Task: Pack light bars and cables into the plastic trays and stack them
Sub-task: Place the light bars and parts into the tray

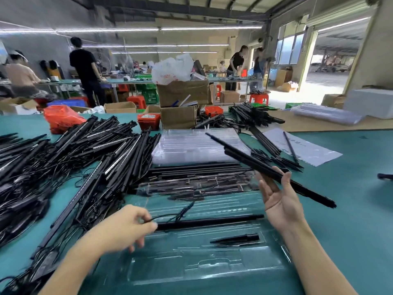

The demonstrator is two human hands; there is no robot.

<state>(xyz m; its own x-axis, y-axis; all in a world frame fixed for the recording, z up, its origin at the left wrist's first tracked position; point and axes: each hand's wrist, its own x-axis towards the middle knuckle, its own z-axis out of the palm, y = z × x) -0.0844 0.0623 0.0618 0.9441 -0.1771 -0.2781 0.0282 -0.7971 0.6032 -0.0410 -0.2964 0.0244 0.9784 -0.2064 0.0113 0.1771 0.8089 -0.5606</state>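
While the right hand point(280, 199) pinches a bundle of light bars point(265, 167) aloft, the left hand point(129, 226) grips another bar point(208, 222) lying in the clear tray point(212, 267) below both hands. Bars look light, stiff and slick; mid-length holds seem best.

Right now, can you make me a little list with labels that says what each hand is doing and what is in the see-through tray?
left hand: the left hand pinches the end of a light bar lying across the clear tray
right hand: the right hand holds a bundle of bars up above the table
in the tray: that light bar, its thin cable, and a black spike
behind the tray: a filled tray and a stack of empty trays
left side: big pile of bars
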